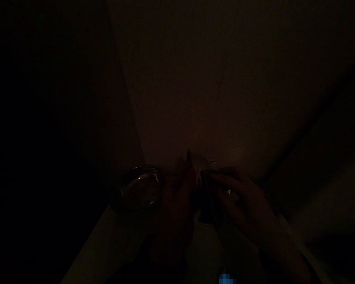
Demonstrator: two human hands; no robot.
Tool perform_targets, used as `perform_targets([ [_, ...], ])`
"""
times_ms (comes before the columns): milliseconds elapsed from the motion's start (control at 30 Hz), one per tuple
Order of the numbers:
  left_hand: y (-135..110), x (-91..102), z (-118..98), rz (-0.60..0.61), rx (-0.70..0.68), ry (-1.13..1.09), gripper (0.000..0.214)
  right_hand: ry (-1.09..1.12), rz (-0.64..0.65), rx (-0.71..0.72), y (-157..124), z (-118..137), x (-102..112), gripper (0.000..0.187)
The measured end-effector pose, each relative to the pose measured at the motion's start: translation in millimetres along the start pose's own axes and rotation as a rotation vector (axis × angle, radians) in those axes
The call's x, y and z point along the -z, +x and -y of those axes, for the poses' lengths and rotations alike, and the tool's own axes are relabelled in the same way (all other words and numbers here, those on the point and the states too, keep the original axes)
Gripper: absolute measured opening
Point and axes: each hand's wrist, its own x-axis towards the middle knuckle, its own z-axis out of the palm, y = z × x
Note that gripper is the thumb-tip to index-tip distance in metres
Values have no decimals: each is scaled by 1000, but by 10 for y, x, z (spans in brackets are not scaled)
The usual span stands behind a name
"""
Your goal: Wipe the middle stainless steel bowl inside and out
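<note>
The scene is very dark. My left hand [177, 201] and my right hand [242, 201] meet at the lower middle, both closed round a small dark object [205, 185] with a shiny edge. What that object is I cannot make out. A ring glints on a finger of my right hand. A round glass bowl [139, 189] stands just left of my left hand, apart from it.
A pale flat surface [106, 244] lies under the bowl and hands, its left edge running diagonally. A plain wall [201, 79] rises behind. The left side of the view is black.
</note>
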Motion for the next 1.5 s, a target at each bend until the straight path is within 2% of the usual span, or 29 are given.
perform_targets([
  [100,-33,11,-29,-26,-18,46,28,4,-22,9,4,13,5,19],
  [233,-31,14,-22,-35,-2,12,23,14,10,16,9,9,-4,18],
  [367,27,7,34,60,-38,-110,29,42,49,-16,-8,-39,-44,23],
  [500,34,17,12,18,-26,-32,25,73,43,-113,-18,-83,-78,35],
  [633,26,36,-18,20,-6,-4,22,42,31,-125,14,-113,6,14],
  [700,37,45,-3,60,-4,-37,26,-4,-76,-197,25,-146,108,15],
  [833,64,60,40,64,-67,-49,27,-310,-527,-426,7,-201,276,26],
  [900,66,75,54,32,-96,7,26,-369,-606,-446,-7,-176,254,31],
  [933,63,85,59,12,-101,37,25,-341,-572,-422,-10,-147,212,31],
  [1067,44,120,76,37,-141,108,26,-72,-251,-229,5,4,-32,19],
  [1133,42,114,76,32,-140,92,28,24,-142,-147,17,60,-99,17],
  [1267,49,50,39,-4,19,-27,24,130,-22,-31,28,90,-67,20],
  [1400,34,-3,-20,-23,-10,7,19,160,78,-7,33,48,6,23],
  [1500,14,-10,-55,-36,18,88,18,132,113,-60,33,20,33,23],
])
